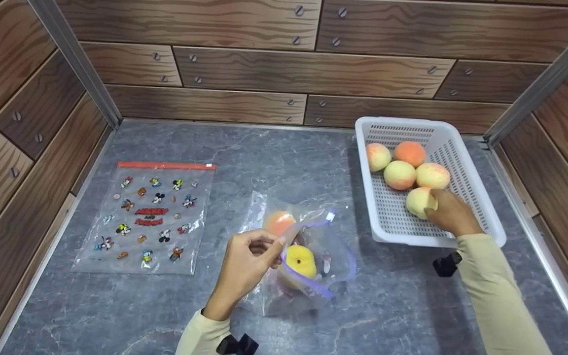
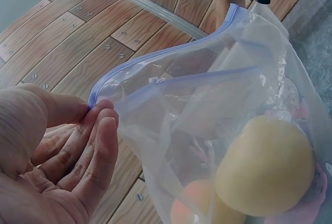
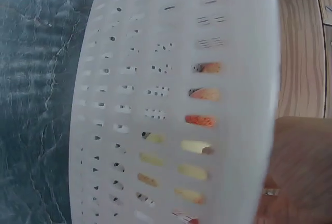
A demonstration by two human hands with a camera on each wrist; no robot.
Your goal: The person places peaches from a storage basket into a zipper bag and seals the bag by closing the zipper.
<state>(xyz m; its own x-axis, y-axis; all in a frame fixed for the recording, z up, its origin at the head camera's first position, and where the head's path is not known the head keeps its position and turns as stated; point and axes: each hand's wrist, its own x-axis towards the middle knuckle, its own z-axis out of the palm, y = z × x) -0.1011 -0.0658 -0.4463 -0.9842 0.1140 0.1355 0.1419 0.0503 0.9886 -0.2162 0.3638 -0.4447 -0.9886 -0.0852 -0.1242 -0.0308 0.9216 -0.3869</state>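
My left hand point(image 1: 252, 261) pinches the purple zip edge of a clear zip bag point(image 1: 340, 259) between thumb and fingertips; the left wrist view shows the bag's mouth point(image 2: 155, 57) spread apart. Inside the bag lie a yellow peach point(image 1: 300, 261) with its stem hollow up and an orange-pink peach point(image 1: 279, 223). Over at the right, my right hand point(image 1: 454, 213) grips a pale yellow peach point(image 1: 417, 203) at the near end of a white perforated basket point(image 1: 367, 185). In the right wrist view the basket's wall point(image 3: 129, 105) hides most of that hand point(image 3: 303, 167).
Several more peaches point(image 1: 400, 175) sit together in the basket. A flat zip bag with a red zip and cartoon prints point(image 1: 151, 217) lies at the left of the grey marbled tabletop point(image 1: 284, 153). Wood-patterned walls point(image 1: 244, 69) enclose the back and sides.
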